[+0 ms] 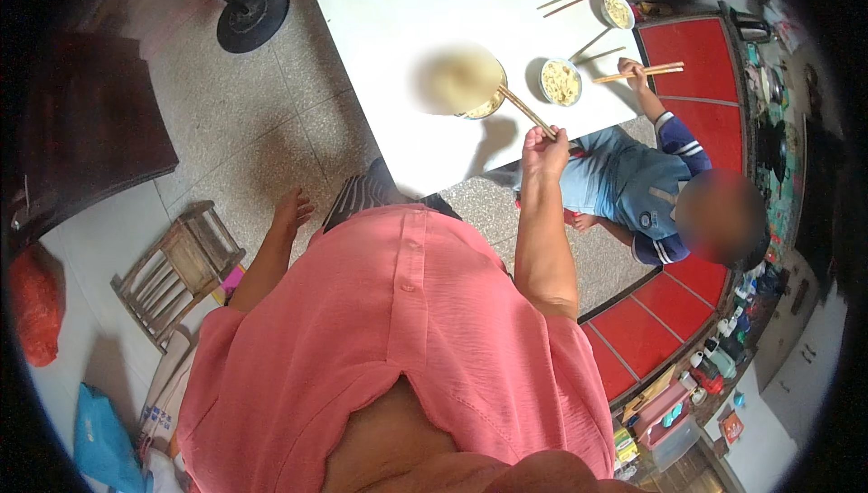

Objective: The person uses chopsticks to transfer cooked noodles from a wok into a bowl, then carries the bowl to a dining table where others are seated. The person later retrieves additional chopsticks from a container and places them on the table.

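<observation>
My right hand [547, 151] grips a pair of chopsticks [525, 110] at the near edge of a white table [380, 39]. Their far ends reach a bowl of noodles [485, 111], which is partly hidden by a blurred patch. To its right stands another bowl of noodles [561, 82], and a third bowl [618, 12] is at the table's right edge. Two pairs of chopsticks lie near these bowls. My left hand [293, 212] hangs beside my body, left of the table, fingers apart and holding nothing.
Another person [630, 188] stands close on the right, holding chopsticks [637, 73] over the table edge. Red cabinets [692, 59] with a cluttered counter curve along the right. On the left are a small wooden chair [180, 256], a fan base [253, 16] and a blue bag [108, 439].
</observation>
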Tool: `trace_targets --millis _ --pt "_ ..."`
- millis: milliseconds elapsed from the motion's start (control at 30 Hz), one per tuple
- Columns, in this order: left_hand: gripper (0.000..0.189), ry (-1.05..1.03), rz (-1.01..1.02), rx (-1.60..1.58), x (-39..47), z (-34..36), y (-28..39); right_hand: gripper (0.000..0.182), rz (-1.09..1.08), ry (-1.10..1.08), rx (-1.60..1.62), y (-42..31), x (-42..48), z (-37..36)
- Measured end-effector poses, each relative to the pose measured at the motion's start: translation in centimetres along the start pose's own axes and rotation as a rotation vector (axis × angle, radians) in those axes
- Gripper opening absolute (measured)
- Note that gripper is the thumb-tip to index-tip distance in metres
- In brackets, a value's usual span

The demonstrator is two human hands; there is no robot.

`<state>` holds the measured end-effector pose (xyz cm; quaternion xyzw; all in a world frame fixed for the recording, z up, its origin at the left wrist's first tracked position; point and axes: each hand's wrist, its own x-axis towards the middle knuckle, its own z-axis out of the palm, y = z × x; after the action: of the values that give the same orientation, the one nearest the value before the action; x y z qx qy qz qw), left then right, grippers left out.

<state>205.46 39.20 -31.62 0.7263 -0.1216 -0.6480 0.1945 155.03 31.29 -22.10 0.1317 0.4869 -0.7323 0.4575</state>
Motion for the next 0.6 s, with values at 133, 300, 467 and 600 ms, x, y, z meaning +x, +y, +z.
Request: trace_targets --millis 133,300,467,600 --pt "0.053 -0.040 0.021 0.020 2.0 0.3 0.0 0.025 -0.052 -0.017 0.016 -1.8 -2.3 1.4" --pt "0.059 -0.107 0.038 0.063 2.8 0.8 0.1 0.025 -0.095 -0.066 0.004 -5.1 -4.8 3.5" --pt "0.062 -0.125 -0.006 0.022 5.0 0.3 -1.4 0.025 -0.159 -0.144 -0.014 -7.5 -7.2 5.6" --pt "0.064 -0.110 -0.012 0.000 4.9 0.0 -1.7 0.024 -0.200 -0.154 -0.009 -8.7 -8.3 6.6"
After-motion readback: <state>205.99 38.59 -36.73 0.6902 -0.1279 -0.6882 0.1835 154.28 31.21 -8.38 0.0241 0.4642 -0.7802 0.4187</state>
